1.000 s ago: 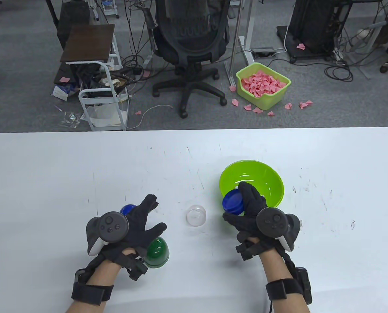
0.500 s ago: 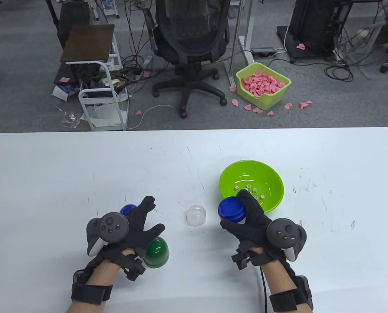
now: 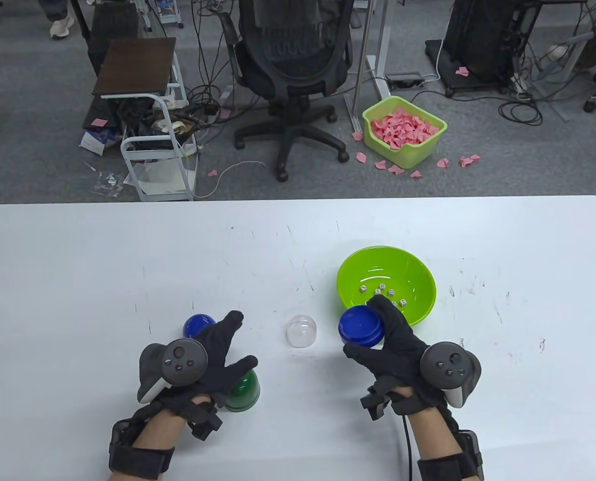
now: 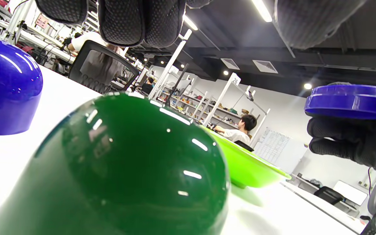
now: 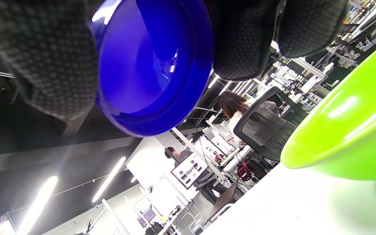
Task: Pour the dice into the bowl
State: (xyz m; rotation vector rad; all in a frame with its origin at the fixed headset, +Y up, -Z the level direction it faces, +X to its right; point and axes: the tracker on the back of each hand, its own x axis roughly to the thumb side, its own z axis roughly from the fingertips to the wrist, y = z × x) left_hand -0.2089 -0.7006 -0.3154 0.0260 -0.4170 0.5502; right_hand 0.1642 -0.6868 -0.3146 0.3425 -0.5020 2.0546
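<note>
Table view, lower right: right hand (image 3: pixel 393 340) grips light, rigid, glossy blue cup (image 3: pixel 360 325) by its sides beside dice-filled green bowl (image 3: pixel 418 270); left hand (image 3: pixel 212 350) lies spread open.

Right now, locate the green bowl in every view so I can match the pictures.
Table view: green bowl right of centre, dice inside.
Left wrist view: green bowl at mid-frame, behind the dark green cup.
Right wrist view: green bowl at the right edge.
Shared landmark: the blue cup held by the right hand.
</note>
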